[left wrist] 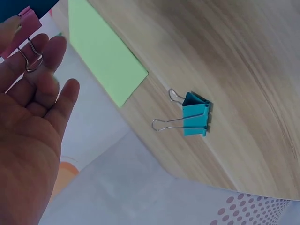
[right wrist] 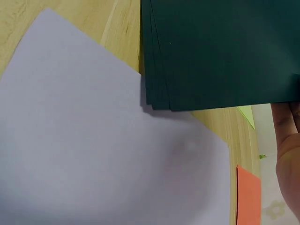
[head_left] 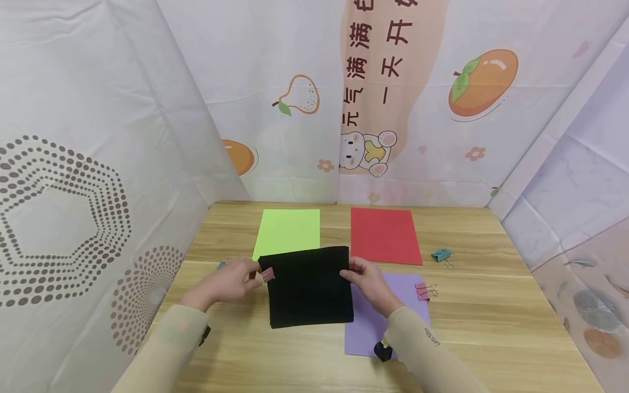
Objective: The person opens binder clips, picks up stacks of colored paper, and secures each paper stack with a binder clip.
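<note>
A stack of black paper sheets (head_left: 312, 289) is held up over the table, and its loose layers fan slightly at one corner in the right wrist view. My right hand (head_left: 368, 281) pinches its right edge, thumb in front. On its upper left edge sits a pink binder clip (head_left: 268, 274). My left hand (head_left: 226, 284) holds that clip with thumb and fingers; one wire handle (left wrist: 33, 61) lies against the fingers in the left wrist view. Below the stack's right side lies a purple sheet (head_left: 363, 327), partly hidden by the stack and my right arm.
Green paper (head_left: 290, 232) and red paper (head_left: 385, 234) lie at the back. A teal binder clip (left wrist: 194, 115) rests left, another teal clip (head_left: 441, 254) right. A second pink binder clip (head_left: 422, 291) sits at the purple sheet's right edge. Curtains surround the wooden table (head_left: 491, 327).
</note>
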A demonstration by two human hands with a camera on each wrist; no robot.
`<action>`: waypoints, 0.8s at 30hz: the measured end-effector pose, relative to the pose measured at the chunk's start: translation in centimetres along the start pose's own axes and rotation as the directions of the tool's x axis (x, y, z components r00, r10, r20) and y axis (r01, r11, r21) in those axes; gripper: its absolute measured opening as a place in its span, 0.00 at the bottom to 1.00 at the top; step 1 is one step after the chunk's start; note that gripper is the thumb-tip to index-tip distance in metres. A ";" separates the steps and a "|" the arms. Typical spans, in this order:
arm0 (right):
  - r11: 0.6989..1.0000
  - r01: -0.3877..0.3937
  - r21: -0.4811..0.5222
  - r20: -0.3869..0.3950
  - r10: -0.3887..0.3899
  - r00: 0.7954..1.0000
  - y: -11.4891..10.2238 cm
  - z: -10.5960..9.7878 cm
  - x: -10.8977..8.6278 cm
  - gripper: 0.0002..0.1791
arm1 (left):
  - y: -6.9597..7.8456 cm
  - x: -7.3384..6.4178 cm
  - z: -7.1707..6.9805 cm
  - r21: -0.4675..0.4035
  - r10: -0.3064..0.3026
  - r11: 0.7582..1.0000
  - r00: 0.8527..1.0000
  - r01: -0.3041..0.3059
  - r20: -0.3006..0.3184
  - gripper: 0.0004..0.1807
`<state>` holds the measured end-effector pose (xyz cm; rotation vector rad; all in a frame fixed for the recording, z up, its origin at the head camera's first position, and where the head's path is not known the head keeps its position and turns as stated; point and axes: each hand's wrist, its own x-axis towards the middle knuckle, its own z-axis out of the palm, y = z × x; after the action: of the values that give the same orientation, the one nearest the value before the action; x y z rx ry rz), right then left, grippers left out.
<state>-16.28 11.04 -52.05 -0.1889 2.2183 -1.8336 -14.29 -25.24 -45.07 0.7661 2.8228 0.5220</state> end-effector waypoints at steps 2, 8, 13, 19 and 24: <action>1.000 -0.004 0.001 -0.002 0.005 1.000 -0.1 0.1 -0.1 0.07 | -0.1 0.1 -0.1 -0.026 -0.011 1.000 1.000 0.011 -0.001 0.05; 1.000 -0.014 -0.001 -0.006 0.014 1.000 -0.2 0.1 -0.2 0.06 | -0.2 0.1 -0.2 -0.071 -0.051 0.996 0.999 0.051 0.004 0.06; 1.000 -0.026 -0.002 0.001 0.026 1.000 0.0 0.2 -0.2 0.06 | -0.2 0.0 -0.1 -0.081 -0.060 0.995 0.998 0.059 -0.013 0.08; 1.000 -0.029 0.010 0.012 0.029 0.999 0.2 0.2 -0.1 0.07 | -0.3 0.0 -0.1 -0.112 -0.094 0.990 0.995 0.090 -0.026 0.09; 0.999 -0.042 0.020 0.032 0.041 0.999 0.3 0.3 -0.1 0.10 | -0.4 -0.1 0.0 -0.130 -0.089 0.988 0.996 0.085 -0.028 0.10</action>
<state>-16.10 10.86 -52.42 -0.1653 2.1646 -1.8184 -14.43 -25.64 -45.23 0.6129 2.8047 0.7011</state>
